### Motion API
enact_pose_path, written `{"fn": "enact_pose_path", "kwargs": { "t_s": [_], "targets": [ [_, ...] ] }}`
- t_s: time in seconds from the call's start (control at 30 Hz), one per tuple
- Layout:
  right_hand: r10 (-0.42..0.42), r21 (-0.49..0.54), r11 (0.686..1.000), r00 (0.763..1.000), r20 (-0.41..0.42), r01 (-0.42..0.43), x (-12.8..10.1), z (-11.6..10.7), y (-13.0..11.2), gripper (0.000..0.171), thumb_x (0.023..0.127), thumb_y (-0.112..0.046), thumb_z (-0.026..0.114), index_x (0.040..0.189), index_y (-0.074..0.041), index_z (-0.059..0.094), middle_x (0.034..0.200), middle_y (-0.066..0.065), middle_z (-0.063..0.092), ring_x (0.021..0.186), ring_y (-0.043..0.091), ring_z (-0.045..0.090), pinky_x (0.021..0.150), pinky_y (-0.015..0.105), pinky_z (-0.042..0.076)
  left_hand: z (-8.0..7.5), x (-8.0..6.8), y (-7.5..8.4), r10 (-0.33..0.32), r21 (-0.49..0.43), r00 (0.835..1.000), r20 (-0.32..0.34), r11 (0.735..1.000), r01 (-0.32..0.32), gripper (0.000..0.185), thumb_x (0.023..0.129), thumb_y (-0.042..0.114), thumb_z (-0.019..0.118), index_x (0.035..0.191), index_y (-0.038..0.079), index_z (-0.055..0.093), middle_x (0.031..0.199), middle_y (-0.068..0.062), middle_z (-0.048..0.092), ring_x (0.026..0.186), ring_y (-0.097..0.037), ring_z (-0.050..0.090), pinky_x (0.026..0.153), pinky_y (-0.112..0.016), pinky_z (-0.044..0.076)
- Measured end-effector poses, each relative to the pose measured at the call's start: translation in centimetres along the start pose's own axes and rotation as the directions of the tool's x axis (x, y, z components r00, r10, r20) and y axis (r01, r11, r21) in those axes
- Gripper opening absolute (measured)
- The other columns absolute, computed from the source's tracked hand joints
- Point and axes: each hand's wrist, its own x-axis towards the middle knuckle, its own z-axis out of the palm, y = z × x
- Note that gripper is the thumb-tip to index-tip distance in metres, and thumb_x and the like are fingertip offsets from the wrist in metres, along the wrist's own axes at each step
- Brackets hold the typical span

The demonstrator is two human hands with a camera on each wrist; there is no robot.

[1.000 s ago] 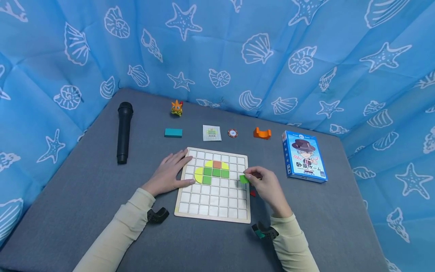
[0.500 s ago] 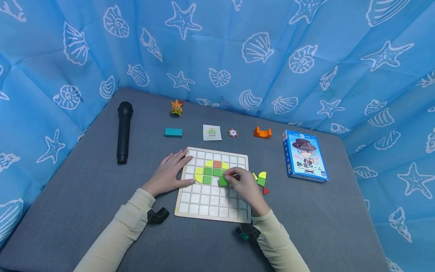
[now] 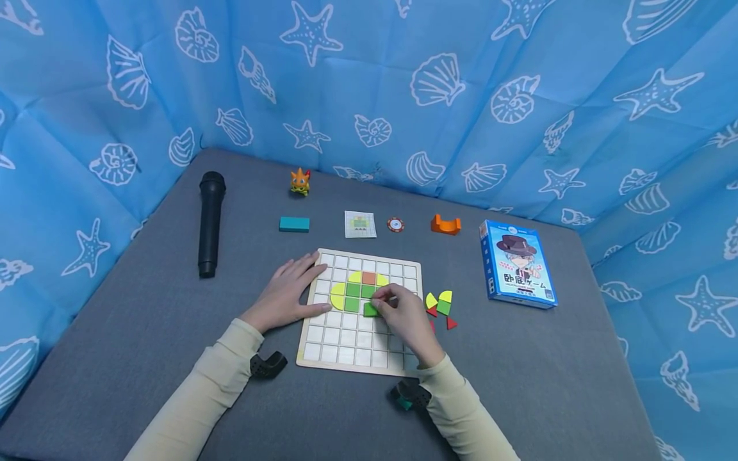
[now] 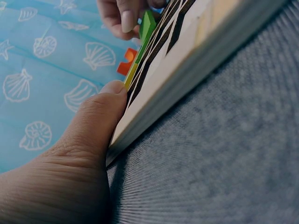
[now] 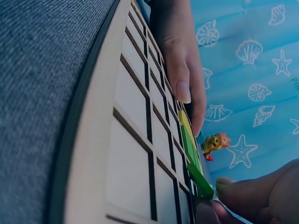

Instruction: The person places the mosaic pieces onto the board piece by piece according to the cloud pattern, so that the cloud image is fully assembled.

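Observation:
A wooden grid board lies on the grey table, with yellow, green and one orange tile set in its upper middle. My right hand pinches a green square tile and holds it tilted over the board, just below the row of green tiles. My left hand lies flat with straight fingers on the board's left edge, the thumb pressing against the rim.
Loose tiles lie right of the board. At the back: a black microphone, an orange toy figure, a teal block, a pattern card, a chip, an orange holder. A blue game box sits right.
My right hand carried the green tile leftward from the board's right edge to its middle, uncovering the loose tiles. The left hand stayed put.

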Motion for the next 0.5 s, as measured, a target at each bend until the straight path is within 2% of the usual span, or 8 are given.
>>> {"fn": "enact_pose_path", "kwargs": {
  "t_s": [0.13,0.33,0.5],
  "targets": [
    [-0.019,-0.019,1.000,0.999,0.031,0.020,-0.3,-0.2,-0.2,0.010,0.084,-0.010,0.073,0.093,-0.012,0.068,0.088,0.000,0.064,0.075,0.014,0.058,0.063,0.029,0.049,0.0,0.0,0.0,-0.006,0.004,1.000,0.002,1.000,0.006,0.088,0.083,0.067,0.057,0.151,0.019,0.031,0.161,-0.003,0.013,0.147,-0.024,0.015,0.119,-0.047,0.011],
    [-0.126,-0.131,0.982,0.988,0.086,0.136,-1.2,-0.7,-0.3,0.026,0.079,-0.009,0.079,0.102,-0.010,0.070,0.097,0.004,0.062,0.079,0.012,0.060,0.068,0.028,0.052,0.1,0.0,0.1,-0.006,-0.002,1.000,-0.002,1.000,0.006,0.088,0.083,0.067,0.057,0.151,0.018,0.031,0.161,-0.003,0.014,0.147,-0.024,0.015,0.119,-0.047,0.010],
    [-0.154,-0.196,0.966,0.985,0.081,0.167,-1.2,-0.6,-0.3,0.021,0.081,-0.005,0.076,0.101,-0.009,0.070,0.095,0.004,0.061,0.077,0.012,0.058,0.066,0.027,0.050,0.0,0.0,0.1,-0.002,-0.006,1.000,-0.003,1.000,0.002,0.087,0.084,0.067,0.057,0.151,0.018,0.032,0.161,-0.004,0.014,0.147,-0.024,0.015,0.119,-0.047,0.011]
  ]
}}
